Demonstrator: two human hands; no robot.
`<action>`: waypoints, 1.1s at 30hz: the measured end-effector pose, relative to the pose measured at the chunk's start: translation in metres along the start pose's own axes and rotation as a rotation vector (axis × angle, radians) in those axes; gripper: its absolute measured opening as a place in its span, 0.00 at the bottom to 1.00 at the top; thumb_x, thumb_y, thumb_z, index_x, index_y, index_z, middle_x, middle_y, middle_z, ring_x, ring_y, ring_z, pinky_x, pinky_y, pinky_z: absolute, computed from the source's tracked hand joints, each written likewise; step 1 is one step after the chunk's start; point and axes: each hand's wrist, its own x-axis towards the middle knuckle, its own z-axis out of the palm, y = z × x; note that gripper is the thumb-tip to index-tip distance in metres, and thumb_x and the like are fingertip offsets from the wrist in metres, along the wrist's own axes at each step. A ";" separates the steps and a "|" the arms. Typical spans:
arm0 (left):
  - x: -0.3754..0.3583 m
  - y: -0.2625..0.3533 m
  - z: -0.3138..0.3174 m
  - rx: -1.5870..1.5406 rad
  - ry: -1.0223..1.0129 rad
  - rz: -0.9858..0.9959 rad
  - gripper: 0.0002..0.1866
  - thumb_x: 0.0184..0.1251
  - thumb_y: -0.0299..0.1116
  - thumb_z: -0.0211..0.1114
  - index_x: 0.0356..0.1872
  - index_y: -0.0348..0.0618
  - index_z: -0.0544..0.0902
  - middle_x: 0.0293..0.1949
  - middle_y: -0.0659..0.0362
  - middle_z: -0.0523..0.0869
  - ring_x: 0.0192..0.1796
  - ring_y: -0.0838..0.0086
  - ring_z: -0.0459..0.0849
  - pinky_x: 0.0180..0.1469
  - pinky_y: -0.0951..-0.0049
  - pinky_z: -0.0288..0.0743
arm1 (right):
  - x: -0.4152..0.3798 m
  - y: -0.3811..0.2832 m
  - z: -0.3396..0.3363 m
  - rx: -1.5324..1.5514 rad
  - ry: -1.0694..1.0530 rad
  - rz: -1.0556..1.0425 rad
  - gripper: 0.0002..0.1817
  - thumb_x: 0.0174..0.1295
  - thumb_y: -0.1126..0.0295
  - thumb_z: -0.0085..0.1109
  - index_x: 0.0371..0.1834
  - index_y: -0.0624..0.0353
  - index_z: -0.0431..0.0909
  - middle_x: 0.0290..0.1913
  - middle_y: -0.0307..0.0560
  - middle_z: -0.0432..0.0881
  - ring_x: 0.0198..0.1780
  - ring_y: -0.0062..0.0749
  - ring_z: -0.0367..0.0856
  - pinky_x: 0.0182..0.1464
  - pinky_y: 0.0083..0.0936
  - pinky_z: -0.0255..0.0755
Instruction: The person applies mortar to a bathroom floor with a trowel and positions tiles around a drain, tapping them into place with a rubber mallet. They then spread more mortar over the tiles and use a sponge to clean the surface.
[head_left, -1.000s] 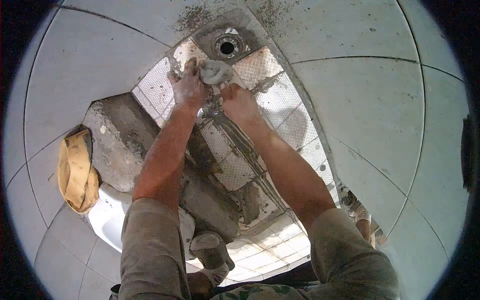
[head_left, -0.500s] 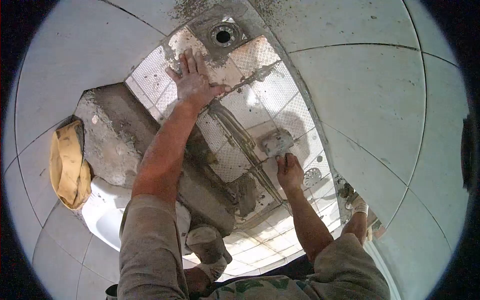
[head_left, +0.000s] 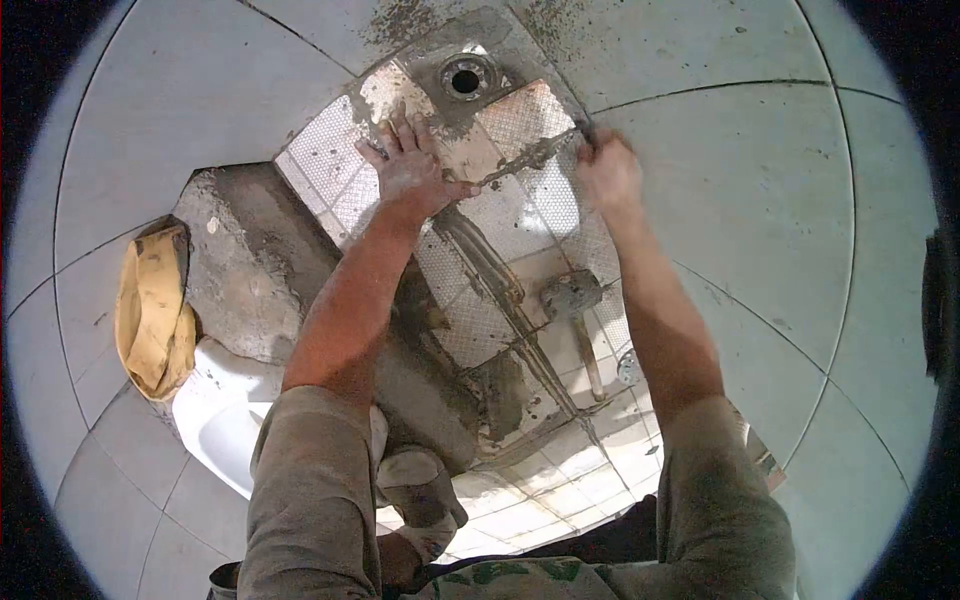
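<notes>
Left grip (head_left: pixel 408 175): fingers spread flat on tile (head_left: pixel 470 157) | Right grip (head_left: pixel 610 170): curled at the tiling (head_left: pixel 460 325)'s edge, blurred; I can't tell whether it holds anything | Mallet (head_left: pixel 572 293): lying on the tiling, between forearms | Yellow container (head_left: pixel 155 310): I can't make out contents | Basin (head_left: pixel 225 432): partly behind left sleeve (head_left: pixel 310 480) | Drain (head_left: pixel 489 77): dark inside
</notes>
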 end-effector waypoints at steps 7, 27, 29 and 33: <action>-0.002 0.001 0.000 -0.069 0.030 0.022 0.74 0.34 0.77 0.67 0.75 0.34 0.43 0.75 0.35 0.36 0.76 0.37 0.37 0.65 0.22 0.33 | 0.037 -0.049 -0.007 -0.017 -0.182 0.189 0.14 0.56 0.65 0.55 0.38 0.60 0.85 0.45 0.59 0.84 0.51 0.50 0.83 0.54 0.40 0.76; -0.003 -0.002 0.003 -0.169 0.080 0.038 0.71 0.37 0.74 0.69 0.75 0.34 0.47 0.76 0.38 0.38 0.77 0.38 0.36 0.68 0.26 0.29 | 0.062 -0.056 0.016 -0.189 -0.223 0.234 0.16 0.60 0.60 0.54 0.44 0.55 0.86 0.48 0.51 0.86 0.52 0.43 0.84 0.54 0.36 0.77; -0.003 -0.004 0.007 -0.181 0.113 0.054 0.71 0.36 0.74 0.69 0.75 0.33 0.48 0.76 0.38 0.39 0.77 0.38 0.36 0.68 0.26 0.29 | 0.063 -0.054 0.018 -0.195 -0.207 0.221 0.17 0.59 0.58 0.55 0.43 0.55 0.86 0.47 0.52 0.86 0.52 0.44 0.84 0.53 0.36 0.77; -0.002 -0.005 0.013 -0.188 0.164 0.059 0.71 0.36 0.74 0.69 0.75 0.34 0.48 0.76 0.38 0.40 0.77 0.38 0.35 0.68 0.27 0.29 | 0.064 -0.053 0.015 -0.178 -0.227 0.235 0.19 0.58 0.54 0.59 0.42 0.56 0.86 0.47 0.54 0.85 0.51 0.45 0.84 0.52 0.37 0.78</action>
